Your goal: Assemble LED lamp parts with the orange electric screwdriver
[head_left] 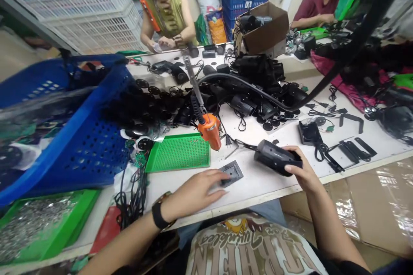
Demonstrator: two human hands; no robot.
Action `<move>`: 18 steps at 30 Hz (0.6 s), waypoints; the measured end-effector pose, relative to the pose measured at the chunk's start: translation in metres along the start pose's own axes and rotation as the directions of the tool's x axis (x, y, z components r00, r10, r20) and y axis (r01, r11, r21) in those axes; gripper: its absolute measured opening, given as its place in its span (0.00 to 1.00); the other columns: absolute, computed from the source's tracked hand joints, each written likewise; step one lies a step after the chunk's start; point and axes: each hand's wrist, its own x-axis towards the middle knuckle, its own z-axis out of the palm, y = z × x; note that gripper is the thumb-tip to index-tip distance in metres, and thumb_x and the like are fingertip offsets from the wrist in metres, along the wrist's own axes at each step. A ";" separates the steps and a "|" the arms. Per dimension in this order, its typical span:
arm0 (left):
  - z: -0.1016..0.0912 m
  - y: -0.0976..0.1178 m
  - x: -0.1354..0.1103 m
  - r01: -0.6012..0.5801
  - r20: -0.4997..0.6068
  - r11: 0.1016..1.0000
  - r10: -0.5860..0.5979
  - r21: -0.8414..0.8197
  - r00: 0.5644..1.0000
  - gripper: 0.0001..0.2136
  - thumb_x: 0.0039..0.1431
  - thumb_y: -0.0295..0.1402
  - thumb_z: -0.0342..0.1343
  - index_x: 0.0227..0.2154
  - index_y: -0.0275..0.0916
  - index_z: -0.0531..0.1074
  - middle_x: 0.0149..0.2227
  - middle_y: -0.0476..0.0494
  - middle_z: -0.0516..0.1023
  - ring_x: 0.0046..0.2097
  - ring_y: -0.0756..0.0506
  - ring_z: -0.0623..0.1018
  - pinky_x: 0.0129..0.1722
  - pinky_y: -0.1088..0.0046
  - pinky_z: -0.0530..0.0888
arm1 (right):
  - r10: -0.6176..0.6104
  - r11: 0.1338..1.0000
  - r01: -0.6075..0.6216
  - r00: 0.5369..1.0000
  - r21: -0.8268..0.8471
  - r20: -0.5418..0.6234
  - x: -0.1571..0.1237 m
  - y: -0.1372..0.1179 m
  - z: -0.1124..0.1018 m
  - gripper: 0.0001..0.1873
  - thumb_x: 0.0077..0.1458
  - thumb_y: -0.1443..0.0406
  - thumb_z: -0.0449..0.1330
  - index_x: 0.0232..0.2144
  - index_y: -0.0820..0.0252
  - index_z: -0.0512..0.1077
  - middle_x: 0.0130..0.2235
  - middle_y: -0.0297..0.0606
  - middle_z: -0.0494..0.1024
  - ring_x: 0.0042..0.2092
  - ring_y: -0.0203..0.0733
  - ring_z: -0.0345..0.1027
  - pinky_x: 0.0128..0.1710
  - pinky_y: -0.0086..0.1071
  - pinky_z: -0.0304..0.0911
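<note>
My left hand (196,189) lies flat on the white table (258,182), fingers stretched out, its fingertips touching a small dark grey square plate (232,172). My right hand (301,168) is wrapped round the rear of a black hair-dryer-like body (272,157) that lies tilted on the table, with a cord running off to its left. An orange electric screwdriver (209,130) hangs just above the table between both hands, beside a green perforated tray (179,152).
A big blue crate (87,137) stands at the left, with a green tray of screws (35,227) in front. A pile of black parts and cords (245,94) fills the table's middle. Two other people sit across the table. A cardboard box (264,30) stands at the back.
</note>
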 end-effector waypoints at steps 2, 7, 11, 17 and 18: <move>0.017 0.005 0.014 -0.019 -0.031 0.997 0.017 -0.073 0.999 0.21 0.64 0.42 0.59 0.60 0.52 0.72 0.60 0.42 0.77 0.61 0.39 0.76 0.64 0.56 0.71 | -0.083 0.996 0.083 0.996 0.030 0.021 -0.014 -0.011 -0.015 0.36 0.42 0.46 0.68 0.52 0.51 0.69 0.53 0.46 0.74 0.54 0.59 0.70 0.55 0.51 0.66; 0.060 0.012 0.057 -0.054 -0.241 0.960 -0.015 -0.275 0.970 0.42 0.59 0.42 0.66 0.72 0.48 0.52 0.71 0.31 0.59 0.67 0.32 0.69 0.67 0.47 0.67 | -0.344 0.939 0.344 0.939 0.008 0.022 -0.042 -0.040 -0.043 0.41 0.42 0.37 0.57 0.57 0.41 0.66 0.59 0.48 0.69 0.62 0.74 0.64 0.57 0.65 0.64; 0.080 0.038 0.070 -0.294 -0.140 0.720 0.267 -0.629 0.953 0.55 0.52 0.40 0.73 0.74 0.55 0.41 0.73 0.29 0.54 0.65 0.32 0.72 0.60 0.50 0.75 | -0.377 0.918 0.387 0.919 -0.079 0.118 -0.056 -0.048 -0.063 0.51 0.35 0.35 0.57 0.64 0.32 0.57 0.55 0.48 0.69 0.60 0.76 0.65 0.54 0.69 0.65; 0.083 0.034 0.042 -0.299 0.110 0.622 0.533 -0.724 0.839 0.37 0.57 0.26 0.62 0.69 0.47 0.62 0.73 0.40 0.60 0.73 0.36 0.61 0.72 0.53 0.61 | -0.186 0.982 0.183 0.951 0.036 0.246 -0.039 -0.025 -0.061 0.68 0.28 0.32 0.62 0.70 0.39 0.46 0.64 0.54 0.63 0.57 0.75 0.70 0.55 0.68 0.64; 0.084 0.026 0.035 -0.239 0.116 0.625 0.473 -0.743 0.873 0.36 0.55 0.27 0.63 0.68 0.46 0.65 0.72 0.39 0.62 0.73 0.35 0.61 0.72 0.52 0.59 | -0.138 0.989 0.117 0.939 0.086 0.314 -0.031 -0.023 -0.050 0.68 0.28 0.33 0.64 0.70 0.41 0.48 0.67 0.53 0.61 0.58 0.74 0.69 0.55 0.67 0.64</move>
